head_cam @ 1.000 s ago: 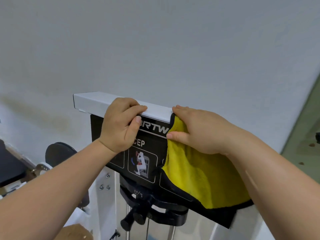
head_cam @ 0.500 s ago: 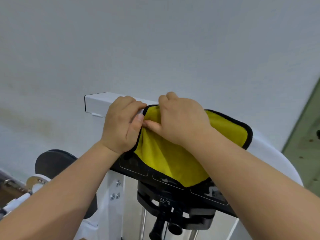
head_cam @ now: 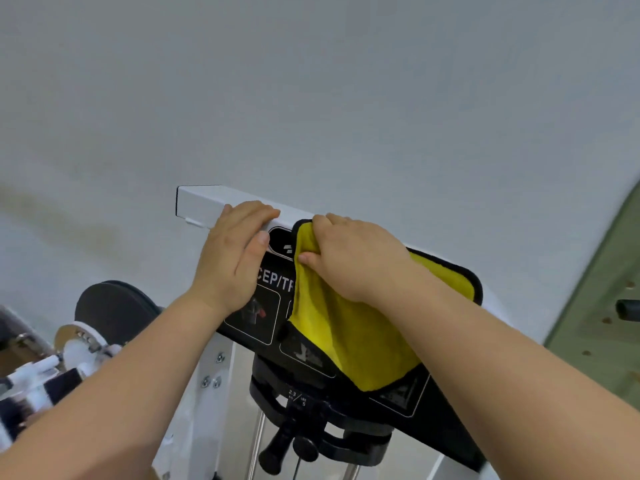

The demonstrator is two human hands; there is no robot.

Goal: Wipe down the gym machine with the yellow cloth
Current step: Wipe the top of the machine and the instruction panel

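While the left hand (head_cam: 232,261) lies flat-fingered on the white metal machine bar (head_cam: 201,204), likely bracing, the right hand (head_cam: 356,261) pinches the black-edged yellow cloth (head_cam: 349,334) there to wipe.

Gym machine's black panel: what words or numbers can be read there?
"CEP/T": on the black instruction panel, both ends cut off by the left hand and the yellow cloth.
"2.3" and "5": on the black weight selector below; unit letters too small.
Pictograms: blurred, no readable text.
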